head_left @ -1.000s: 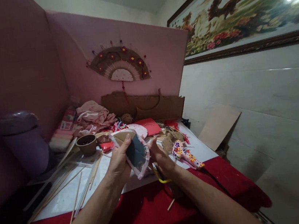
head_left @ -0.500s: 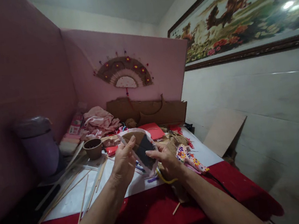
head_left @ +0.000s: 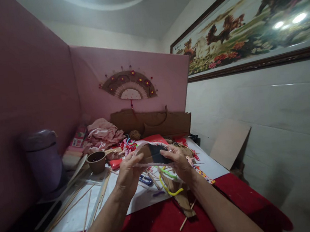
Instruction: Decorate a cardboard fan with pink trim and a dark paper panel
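Between my hands is a half-round cardboard piece (head_left: 152, 154), brown and black on the side facing me, with pale fabric folded round its edge. My left hand (head_left: 129, 169) grips its left end, thumb on the near face. At the right end my right hand (head_left: 179, 162) pinches it, the thumb lying on the black part. The piece is tilted, held above the white tabletop sheet. Under it lie a yellow pipe cleaner (head_left: 173, 190), blue-handled scissors (head_left: 145, 179) and a strip of brown cardboard (head_left: 183, 201).
A brown cup (head_left: 96, 162) of dark contents stands at left, beside thin wooden sticks (head_left: 86, 212). Pink cloth (head_left: 104, 132) is heaped behind. A decorated fan (head_left: 131, 85) hangs on the pink panel, above cut cardboard (head_left: 155, 121). A lilac container (head_left: 43, 161) stands far left.
The half-round piece has turned from a steep slant to nearly level, its flat edge now toward me. My right hand has risen slightly. The view has tilted upward.
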Demonstrator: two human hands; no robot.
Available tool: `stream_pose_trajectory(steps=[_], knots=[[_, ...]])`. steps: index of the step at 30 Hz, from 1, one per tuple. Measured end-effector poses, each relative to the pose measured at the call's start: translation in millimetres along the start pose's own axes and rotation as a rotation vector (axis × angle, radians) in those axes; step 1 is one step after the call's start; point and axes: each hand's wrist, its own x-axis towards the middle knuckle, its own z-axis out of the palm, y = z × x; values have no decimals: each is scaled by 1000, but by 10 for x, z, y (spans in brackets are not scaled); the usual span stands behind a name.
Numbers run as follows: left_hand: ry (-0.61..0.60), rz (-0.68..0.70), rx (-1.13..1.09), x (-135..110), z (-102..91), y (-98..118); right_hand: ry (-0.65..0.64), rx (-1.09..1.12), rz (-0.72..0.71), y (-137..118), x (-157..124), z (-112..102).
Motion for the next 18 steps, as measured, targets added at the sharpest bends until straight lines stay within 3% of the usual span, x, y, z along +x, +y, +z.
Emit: stream_pose_trajectory(steps=[6,11,18], knots=[[320,210,-10,119,-96,67,69,56,-35,-106,23,-42],[257,224,90,182,-154,-10,77,69,-21,-87,45,-70],[180,300,245,210,-172,-103,235,-7,-61,-17,104,-100]])
